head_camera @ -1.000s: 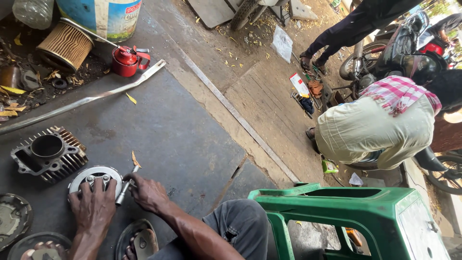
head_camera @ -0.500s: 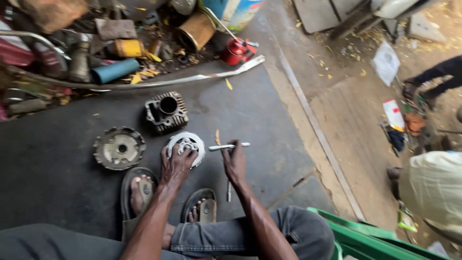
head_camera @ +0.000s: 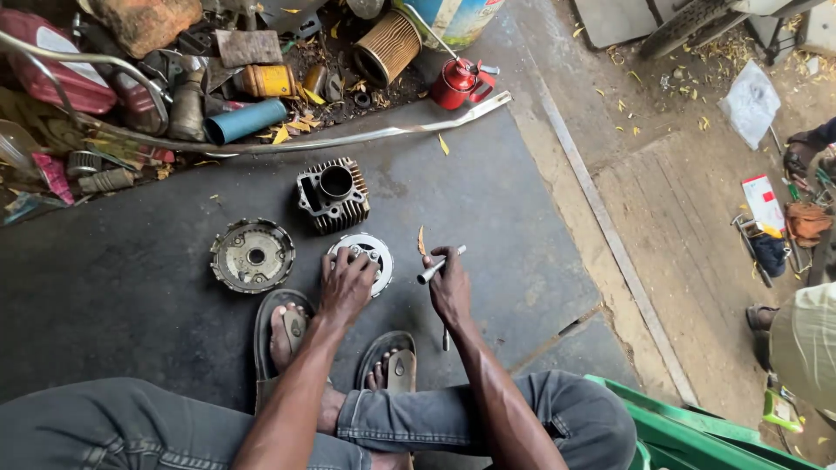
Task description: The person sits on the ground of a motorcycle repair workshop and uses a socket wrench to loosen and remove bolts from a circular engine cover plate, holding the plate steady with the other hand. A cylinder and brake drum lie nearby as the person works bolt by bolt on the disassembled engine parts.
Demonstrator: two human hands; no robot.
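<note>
Not much has shifted since half a second ago, just the view dipping a bit, hands in the same spots. Left hand [head_camera: 347, 280] is spread flat, fingers curled over the round metal clutch plate [head_camera: 369, 253] lying on the dark rubber mat [head_camera: 488, 218]. Right hand [head_camera: 450, 287] is closed around a slim metal T-handle wrench [head_camera: 440, 265] (its bar pokes out up-right), just beside the plate. A finned cylinder block [head_camera: 332, 193] sits right behind, with a clutch drum [head_camera: 252, 255] off to the left.
</note>
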